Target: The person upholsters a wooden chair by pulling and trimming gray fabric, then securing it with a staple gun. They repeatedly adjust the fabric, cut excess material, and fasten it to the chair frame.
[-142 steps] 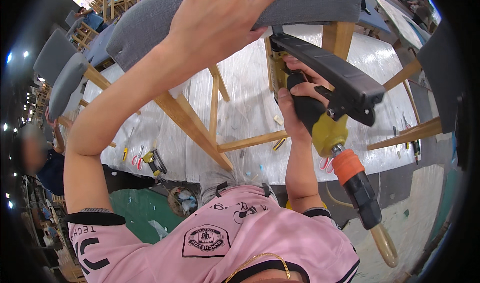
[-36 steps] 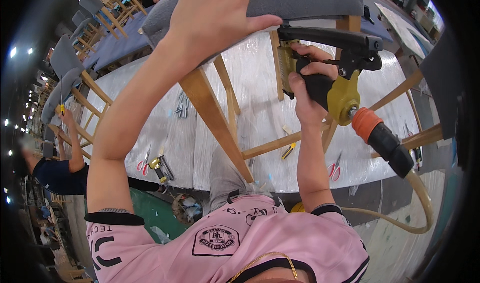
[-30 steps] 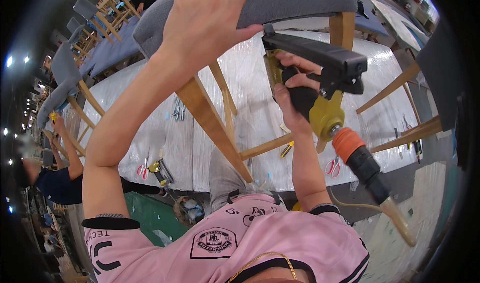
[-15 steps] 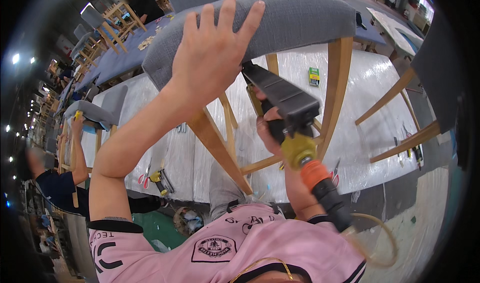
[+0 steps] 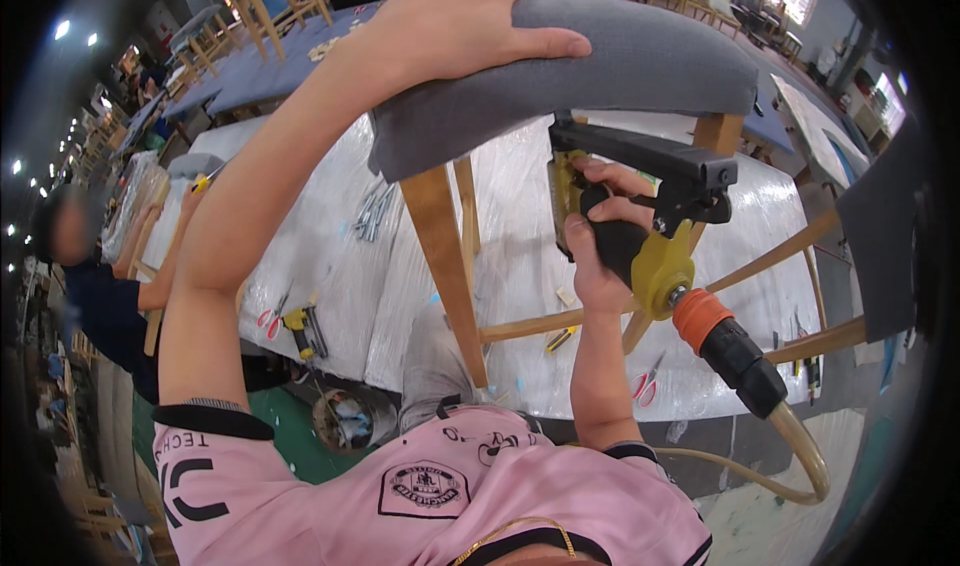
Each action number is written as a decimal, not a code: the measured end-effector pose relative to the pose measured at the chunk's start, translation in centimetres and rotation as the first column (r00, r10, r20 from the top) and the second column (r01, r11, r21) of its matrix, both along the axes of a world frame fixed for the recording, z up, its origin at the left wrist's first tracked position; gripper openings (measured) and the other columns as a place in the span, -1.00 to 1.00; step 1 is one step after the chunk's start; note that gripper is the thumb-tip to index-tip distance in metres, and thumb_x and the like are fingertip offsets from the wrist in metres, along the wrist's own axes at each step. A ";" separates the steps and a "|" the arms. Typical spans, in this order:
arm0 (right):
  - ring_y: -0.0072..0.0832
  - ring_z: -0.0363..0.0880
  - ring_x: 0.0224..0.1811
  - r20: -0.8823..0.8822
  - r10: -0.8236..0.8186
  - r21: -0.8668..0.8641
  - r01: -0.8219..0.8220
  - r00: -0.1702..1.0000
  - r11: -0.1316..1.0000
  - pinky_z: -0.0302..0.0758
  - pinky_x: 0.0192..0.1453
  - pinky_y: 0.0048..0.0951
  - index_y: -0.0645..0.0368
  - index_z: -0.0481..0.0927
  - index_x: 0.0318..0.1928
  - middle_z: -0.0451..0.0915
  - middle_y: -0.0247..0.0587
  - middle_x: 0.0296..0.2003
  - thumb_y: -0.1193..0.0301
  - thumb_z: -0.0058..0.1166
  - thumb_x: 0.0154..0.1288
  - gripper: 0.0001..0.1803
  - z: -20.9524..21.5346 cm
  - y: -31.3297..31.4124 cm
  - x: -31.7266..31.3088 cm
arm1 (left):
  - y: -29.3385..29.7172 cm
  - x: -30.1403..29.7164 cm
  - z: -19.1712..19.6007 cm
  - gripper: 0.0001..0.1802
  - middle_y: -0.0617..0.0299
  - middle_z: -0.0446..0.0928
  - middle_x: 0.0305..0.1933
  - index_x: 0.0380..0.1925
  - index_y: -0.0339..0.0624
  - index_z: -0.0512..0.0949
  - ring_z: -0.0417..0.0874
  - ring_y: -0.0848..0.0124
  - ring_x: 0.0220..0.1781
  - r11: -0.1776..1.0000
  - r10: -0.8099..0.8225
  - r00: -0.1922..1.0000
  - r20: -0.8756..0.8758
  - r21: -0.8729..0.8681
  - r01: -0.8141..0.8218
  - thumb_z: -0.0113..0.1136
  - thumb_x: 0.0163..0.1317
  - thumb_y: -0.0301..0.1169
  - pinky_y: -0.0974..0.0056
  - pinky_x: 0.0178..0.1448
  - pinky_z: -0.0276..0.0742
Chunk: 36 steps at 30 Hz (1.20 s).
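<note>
My left hand (image 5: 445,26) lies flat on top of a grey padded chair seat (image 5: 640,61), fingers spread, pressing it down. Beneath the seat my right hand (image 5: 598,234) grips the black handle of a yellow and black pneumatic staple gun (image 5: 655,201), whose nose points up at the seat's underside. An orange coupling (image 5: 700,318) joins the gun to a tan air hose (image 5: 790,446). The chair's wooden legs (image 5: 448,266) and rails (image 5: 555,323) stand on a plastic-covered workbench (image 5: 330,266).
Hand tools, screws and a second yellow tool (image 5: 300,328) lie on the bench. Another person (image 5: 95,286) in dark clothes works at the left. More grey-seated chairs (image 5: 250,51) stand in rows behind. A bucket (image 5: 345,418) sits on the green floor.
The staple gun has swung from pointing up-left to level under the seat edge. My left hand has slid further over the cushion, and the view has tilted down.
</note>
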State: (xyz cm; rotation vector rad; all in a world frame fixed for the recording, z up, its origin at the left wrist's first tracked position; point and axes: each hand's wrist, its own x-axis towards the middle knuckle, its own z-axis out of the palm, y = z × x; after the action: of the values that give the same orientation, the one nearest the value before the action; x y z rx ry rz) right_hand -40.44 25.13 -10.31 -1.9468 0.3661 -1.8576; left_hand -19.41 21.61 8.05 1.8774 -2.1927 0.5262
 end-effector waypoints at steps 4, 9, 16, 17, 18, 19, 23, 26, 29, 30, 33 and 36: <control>-0.02 0.62 0.20 0.065 0.049 0.009 -0.050 0.997 0.999 0.46 0.41 0.08 0.13 0.40 -0.18 0.57 0.04 0.04 0.69 0.20 0.10 -0.67 0.2 -0.9 0.9 | 2.6 -0.7 -0.2 0.06 -0.19 0.44 0.28 0.49 -0.22 0.25 0.52 -0.09 0.18 0.987 -0.142 0.989 0.028 -0.065 0.144 0.36 0.14 0.20 -0.05 0.27 0.45; 0.00 0.60 0.22 0.089 0.085 0.011 -0.087 0.992 0.996 0.43 0.42 0.11 0.12 0.41 -0.18 0.55 0.07 0.06 0.68 0.22 0.14 -0.68 -0.3 -1.4 1.2 | 3.8 -0.3 -3.4 0.01 -0.15 0.44 0.22 0.45 -0.31 0.29 0.49 -0.02 0.15 0.854 -0.123 0.901 0.417 -0.418 0.310 0.38 0.16 0.12 -0.04 0.25 0.41; 0.03 0.60 0.22 0.012 0.035 -0.036 -0.035 0.999 0.999 0.44 0.43 0.15 0.13 0.43 -0.17 0.55 0.12 0.06 0.66 0.26 0.20 -0.70 -0.9 0.4 1.8 | 4.5 -1.1 -3.4 0.05 -0.13 0.42 0.28 0.50 -0.19 0.24 0.49 -0.02 0.19 0.893 -0.081 0.900 0.427 -0.369 0.256 0.45 0.11 0.07 -0.05 0.27 0.41; 0.03 0.60 0.22 -0.001 0.034 -0.043 -0.034 0.999 0.998 0.45 0.42 0.15 0.13 0.43 -0.16 0.55 0.12 0.06 0.66 0.27 0.20 -0.69 -0.9 0.5 1.9 | 4.3 -1.1 -4.2 0.09 -0.08 0.42 0.33 0.52 -0.08 0.23 0.52 -0.03 0.23 0.883 -0.048 0.895 0.443 -0.400 0.245 0.50 0.05 0.07 -0.05 0.29 0.43; 0.03 0.60 0.22 0.014 0.024 -0.003 -0.024 1.000 1.000 0.45 0.42 0.15 0.13 0.43 -0.16 0.55 0.12 0.06 0.67 0.26 0.20 -0.69 -0.9 1.0 2.3 | 4.1 -1.1 -4.8 0.13 -0.03 0.43 0.38 0.55 0.03 0.22 0.54 -0.04 0.27 0.871 -0.015 0.889 0.457 -0.431 0.236 0.55 0.00 0.07 -0.04 0.31 0.45; 0.03 0.60 0.21 0.026 0.022 0.023 -0.023 0.999 0.999 0.46 0.41 0.16 0.13 0.43 -0.16 0.54 0.11 0.06 0.68 0.26 0.20 -0.69 -0.7 1.1 2.6 | 4.3 -1.2 -5.0 0.16 0.01 0.42 0.36 0.55 0.04 0.22 0.51 0.01 0.27 0.872 -0.025 0.900 0.434 -0.431 0.232 0.60 -0.06 0.01 -0.03 0.31 0.43; -0.15 0.62 0.20 0.114 0.054 0.035 -0.059 0.992 0.998 0.46 0.38 -0.07 0.09 0.48 -0.25 0.61 -0.06 0.03 0.65 0.24 0.12 -0.74 -1.6 1.5 3.0 | 5.3 -2.1 -5.2 0.21 0.05 0.40 0.33 0.55 0.06 0.21 0.48 0.06 0.27 0.879 -0.017 0.912 0.411 -0.428 0.209 0.65 -0.14 -0.08 -0.02 0.28 0.40; -0.23 0.61 0.20 -0.033 -0.003 0.116 0.007 0.999 0.993 0.42 0.42 -0.15 0.07 0.46 -0.15 0.60 -0.06 0.04 0.61 0.28 0.14 -0.68 -1.9 2.7 2.5 | 5.5 -2.1 -5.2 0.20 0.02 0.40 0.32 0.56 0.02 0.21 0.47 0.03 0.27 0.889 -0.015 0.902 0.431 -0.407 0.210 0.64 -0.13 -0.10 -0.04 0.27 0.40; -0.27 0.61 0.20 -0.108 -0.081 0.223 0.103 0.991 0.969 0.41 0.41 -0.18 0.06 0.48 -0.19 0.61 -0.13 0.06 0.65 0.22 0.04 -0.67 -2.3 3.5 3.0 | 5.1 -2.0 -5.3 0.18 -0.01 0.39 0.32 0.56 0.00 0.21 0.47 0.03 0.26 0.852 0.060 0.866 0.497 -0.477 0.215 0.61 -0.12 -0.19 -0.04 0.27 0.41; -0.28 0.61 0.20 -0.107 -0.092 0.233 0.115 0.990 0.966 0.40 0.41 -0.20 0.06 0.48 -0.20 0.61 -0.16 0.06 0.66 0.20 0.01 -0.67 -2.4 3.6 3.1 | 5.2 -2.0 -5.1 0.16 -0.03 0.39 0.32 0.55 -0.02 0.21 0.47 0.02 0.25 0.865 0.024 0.886 0.463 -0.454 0.214 0.59 -0.13 -0.29 -0.04 0.27 0.41; -0.14 0.61 0.22 0.061 0.038 0.160 -0.047 0.997 0.986 0.46 0.40 -0.04 0.10 0.45 -0.22 0.59 -0.08 0.05 0.68 0.19 0.11 -0.72 -2.0 2.8 3.5 | 5.4 -2.2 -4.8 0.17 -0.03 0.39 0.31 0.55 -0.03 0.22 0.47 0.02 0.25 0.875 -0.041 0.906 0.422 -0.423 0.236 0.59 -0.15 -0.33 -0.02 0.28 0.41; -0.07 0.61 0.23 0.065 0.049 0.121 -0.057 0.997 0.991 0.48 0.40 0.04 0.11 0.44 -0.21 0.58 -0.03 0.03 0.69 0.17 0.18 -0.74 -1.2 3.0 2.8 | 5.5 -1.9 -4.9 0.18 -0.04 0.38 0.33 0.55 -0.03 0.21 0.46 0.01 0.26 0.871 -0.068 0.910 0.408 -0.420 0.254 0.63 -0.14 -0.27 -0.03 0.28 0.40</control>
State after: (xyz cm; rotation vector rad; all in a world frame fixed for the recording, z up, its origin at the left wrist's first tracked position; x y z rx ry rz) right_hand -37.60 28.09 -11.56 -1.7967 0.3964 -1.8126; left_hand -21.27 27.06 3.18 1.4036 -2.1486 1.3473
